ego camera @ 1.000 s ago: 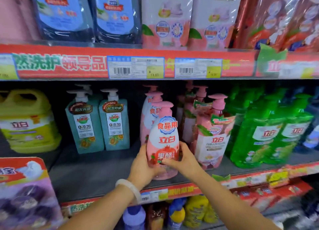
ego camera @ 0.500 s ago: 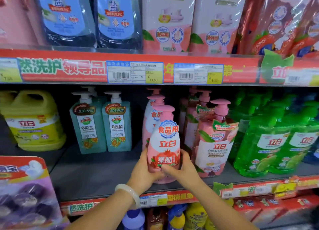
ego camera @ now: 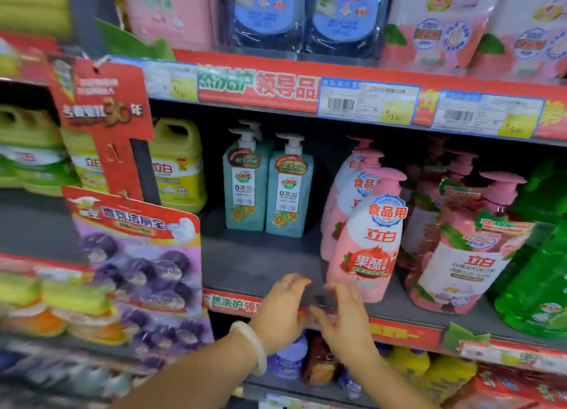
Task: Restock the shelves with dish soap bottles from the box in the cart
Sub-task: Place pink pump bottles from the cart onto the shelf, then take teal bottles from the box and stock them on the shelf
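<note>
Both hands hover empty at the shelf lip, fingers loosely spread.
The left hand [ego camera: 280, 312], with a smooth pale bangle [ego camera: 251, 347] on its wrist, and the right hand [ego camera: 345, 319] sit just below the pink dish soap bottle [ego camera: 366, 249], a glossy rounded pump bottle upright at the front of the grey shelf [ego camera: 260, 264].

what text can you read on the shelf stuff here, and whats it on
"食品用", "立白", "果醋": front pink bottle
"立白": pink bottle to its right
"0添加": two teal pump bottles
"立白": yellow jug
"然洗护 领导品": red shelf strip
"30年": red hanging card
"13.": yellow price tag, rest blurred
Other tags, barcodes, small print: too blurred to read.
</note>
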A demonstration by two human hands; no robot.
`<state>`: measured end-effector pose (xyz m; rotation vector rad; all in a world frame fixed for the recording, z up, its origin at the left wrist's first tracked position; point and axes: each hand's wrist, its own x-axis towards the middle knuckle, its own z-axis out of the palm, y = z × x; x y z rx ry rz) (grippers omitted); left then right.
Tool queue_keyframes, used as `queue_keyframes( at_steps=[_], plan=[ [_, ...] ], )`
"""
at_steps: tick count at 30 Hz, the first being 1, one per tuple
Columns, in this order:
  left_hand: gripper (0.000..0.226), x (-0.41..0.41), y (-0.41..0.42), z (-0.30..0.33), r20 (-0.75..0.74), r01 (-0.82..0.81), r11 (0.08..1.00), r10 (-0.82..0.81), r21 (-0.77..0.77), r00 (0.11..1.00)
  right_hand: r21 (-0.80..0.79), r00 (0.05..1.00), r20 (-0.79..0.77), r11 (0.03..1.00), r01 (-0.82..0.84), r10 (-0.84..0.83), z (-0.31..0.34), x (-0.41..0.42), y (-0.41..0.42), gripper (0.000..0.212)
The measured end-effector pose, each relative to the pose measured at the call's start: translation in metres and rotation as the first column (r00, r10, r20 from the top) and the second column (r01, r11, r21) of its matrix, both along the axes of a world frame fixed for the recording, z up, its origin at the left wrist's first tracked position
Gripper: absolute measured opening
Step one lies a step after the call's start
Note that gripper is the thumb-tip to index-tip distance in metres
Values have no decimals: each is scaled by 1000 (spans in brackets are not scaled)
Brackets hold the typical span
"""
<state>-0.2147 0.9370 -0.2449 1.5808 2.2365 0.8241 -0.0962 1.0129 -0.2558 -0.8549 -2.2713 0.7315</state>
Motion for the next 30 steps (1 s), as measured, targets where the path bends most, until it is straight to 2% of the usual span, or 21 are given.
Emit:
queue_keyframes(
  at_steps=[4, 9, 11, 14, 16, 20, 23, 26, 30],
  plan=[
    [55, -28, -62, -1, -189, -40, 993, 19, -110, 982, 54, 954, 249, 981, -186, 167, -11, -45, -41, 44],
    [61, -87, -183, -18, -297, -213, 960, 153, -181, 942, 80, 848, 408, 912, -402, 338, -6, -120, -144, 56],
    [55, -111, -246, -20, -344, -338, 911, 246, -238, 906, 74, 780, 491, 874, -480, 387, -8, -153, -200, 59],
    [58, -143, -347, -22, -408, -482, 819, 343, -311, 846, 62, 726, 499, 816, -575, 473, -18, -201, -292, 64],
    [59, -160, -413, -22, -422, -553, 754, 399, -354, 814, 56, 655, 539, 753, -656, 530, -25, -228, -353, 66],
    [45, -175, -537, -25, -412, -670, 621, 529, -407, 742, -22, 492, 597, 625, -780, 634, -33, -270, -468, 66],
    [49, -183, -608, -29, -394, -738, 528, 627, -420, 673, -62, 386, 624, 536, -842, 679, -37, -293, -539, 68],
    [54, -194, -659, -35, -398, -787, 472, 684, -397, 611, -77, 334, 616, 477, -876, 713, -35, -317, -590, 55],
    [52, -218, -700, -47, -350, -803, 441, 736, -400, 579, -99, 253, 651, 411, -907, 716, -38, -354, -631, 64]
  ],
)
